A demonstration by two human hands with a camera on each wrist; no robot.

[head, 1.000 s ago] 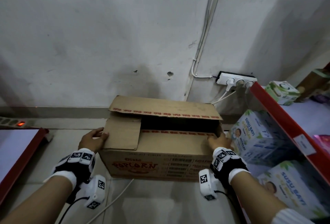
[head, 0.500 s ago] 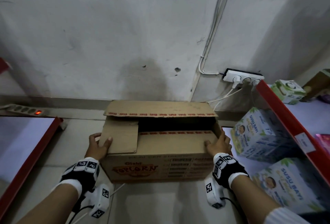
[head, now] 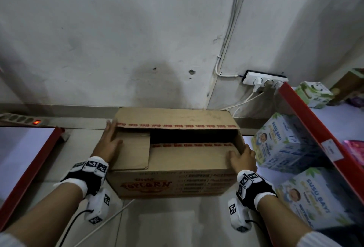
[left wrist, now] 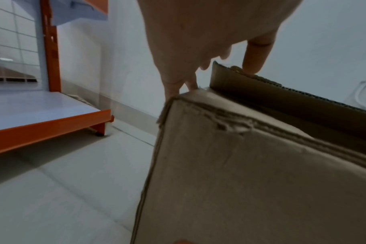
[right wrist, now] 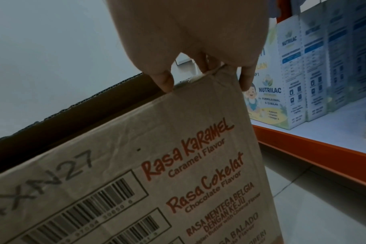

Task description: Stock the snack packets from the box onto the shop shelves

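Note:
A brown popcorn carton (head: 177,170) stands on the floor against the wall, its top flaps partly apart over a dark gap. No snack packets show inside. My left hand (head: 108,142) lies along the carton's left end with straight fingers reaching the far flap. In the left wrist view one fingertip (left wrist: 253,64) touches that flap's edge on the carton (left wrist: 261,165). My right hand (head: 243,158) grips the carton's near right corner. In the right wrist view its thumb (right wrist: 165,82) sits on the top edge of the carton (right wrist: 157,165), with the fingers down the side.
Red-edged shelves flank the carton, one at the left (head: 29,168) and one at the right (head: 315,138). Baby-milk boxes (head: 281,144) stand on the lower right shelf. A socket strip (head: 265,78) hangs on the wall, and a white cable (head: 110,221) runs across the floor.
My left hand has slid from the carton's near left corner forward along its left end to the far flap. The right hand stays on the right corner.

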